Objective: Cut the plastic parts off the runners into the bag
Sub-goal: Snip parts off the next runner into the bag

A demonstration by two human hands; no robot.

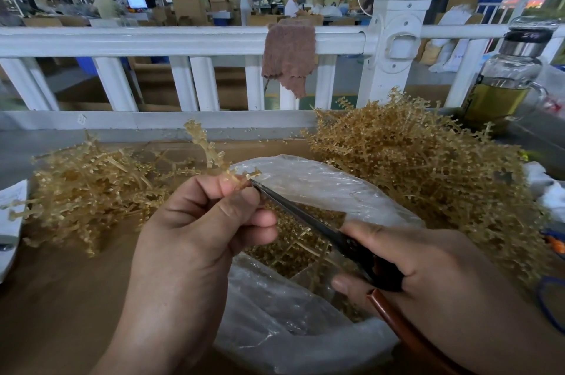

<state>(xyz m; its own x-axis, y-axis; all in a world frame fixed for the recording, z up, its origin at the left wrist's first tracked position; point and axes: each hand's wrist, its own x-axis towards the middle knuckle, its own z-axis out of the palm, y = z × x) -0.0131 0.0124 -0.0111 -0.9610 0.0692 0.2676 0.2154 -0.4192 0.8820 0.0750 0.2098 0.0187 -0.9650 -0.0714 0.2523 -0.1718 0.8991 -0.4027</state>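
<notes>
Hands both busy: left hand (208, 221) clenched on one amber runner (211, 148), pinching its lower end between thumb and fingers. The runner sticks up and away from the fingers, over the far rim of the clear plastic bag (321, 188). Right hand (428, 267) grips the black handles of the scissors (305, 215), fingers curled round them. The blades point up and left across the bag mouth and look nearly together; their tips touch the runner's end just beside the left fingertips. The bag sits open between the two forearms on the brown tabletop (61, 298), with cut plastic parts (293, 246) heaped inside. A loose pile of runners (91, 185) lies on the tabletop left of the bag, and a bigger, taller heap of runners (412, 160) to the right, touching the bag's side. A white railing (153, 41) runs along the far edge with a brown cloth (289, 53) draped over its top rail. A glass bottle (501, 84) holding yellowish liquid stands at far right behind the bigger heap
</notes>
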